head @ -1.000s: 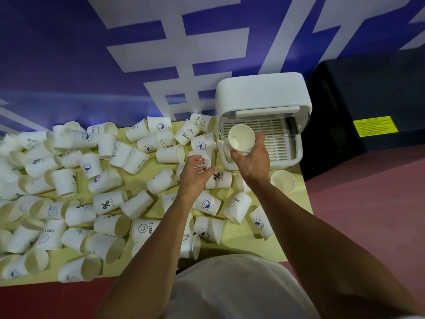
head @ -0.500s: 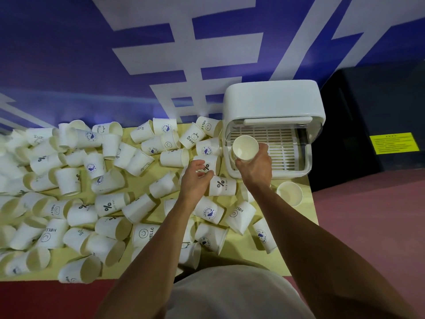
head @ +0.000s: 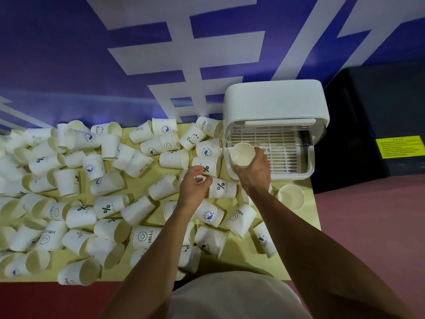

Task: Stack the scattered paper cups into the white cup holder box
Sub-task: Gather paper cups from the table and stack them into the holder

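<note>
Several white printed paper cups [head: 108, 206] lie scattered on a yellow table [head: 250, 270]. The white cup holder box [head: 273, 102] stands at the back right, its front open onto a slatted tray [head: 282, 155]. My right hand [head: 254, 172] grips an upright cup [head: 242, 154], mouth up, at the left edge of the box opening. My left hand [head: 195, 186] hovers just left of it with fingers loosely curled, touching a cup [head: 222, 187] marked with a percent sign; no hold shows.
One cup [head: 291, 196] stands upright by the table's right edge, just in front of the box. A blue and white wall is behind the table. A black cabinet [head: 379, 125] with a yellow label stands right of the box. Red floor lies to the right.
My right hand has carried the cup a little further into the box opening. The left hand has shifted slightly and its fingers have loosened over the percent cup.
</note>
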The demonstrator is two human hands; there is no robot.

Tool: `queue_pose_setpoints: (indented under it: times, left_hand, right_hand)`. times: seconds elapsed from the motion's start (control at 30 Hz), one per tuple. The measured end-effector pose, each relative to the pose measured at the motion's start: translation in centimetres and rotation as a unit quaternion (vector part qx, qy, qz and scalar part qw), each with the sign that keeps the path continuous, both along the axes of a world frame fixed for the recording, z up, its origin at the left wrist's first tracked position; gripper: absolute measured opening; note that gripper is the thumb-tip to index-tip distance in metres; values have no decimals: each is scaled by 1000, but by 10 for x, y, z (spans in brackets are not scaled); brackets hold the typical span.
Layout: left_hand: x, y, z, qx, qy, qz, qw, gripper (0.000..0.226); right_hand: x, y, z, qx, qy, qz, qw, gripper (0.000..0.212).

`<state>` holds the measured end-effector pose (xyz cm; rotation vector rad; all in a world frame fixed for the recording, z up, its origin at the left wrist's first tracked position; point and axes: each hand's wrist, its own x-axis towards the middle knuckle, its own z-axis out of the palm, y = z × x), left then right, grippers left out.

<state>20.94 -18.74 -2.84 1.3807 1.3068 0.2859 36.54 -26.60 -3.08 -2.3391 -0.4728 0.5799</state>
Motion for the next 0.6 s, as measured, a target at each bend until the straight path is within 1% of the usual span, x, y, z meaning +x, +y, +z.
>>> queue_pose_setpoints:
  times: [0.1,0.23,0.37,0.43,0.53,0.6]
  left_hand:
    - [1,0,1,2,4,-5,1000,37]
    - [2,1,2,2,6,-13,1000,39]
    - [2,1,6,8,0,-18,1000,34]
    - [0,-1,9,6,-7,-16,1000,32]
    - [-7,-3,16,8,-17,-18,1000,33]
    - [-16,-3,21,4,-32,-17,999,34]
  right_hand:
    - [4,-1,2,-2,0,-11,1000,76]
    - [6,-1,4,-15,1,0,1000,80]
    - [1,-5,12,-31,-40,3,999,88]
    - [-4,-10,17,-25,-71,4,997,84]
    - [-18,-17,24,27,-117,34,992,72]
    - [-32,-16,27,53,-124,56,989,68]
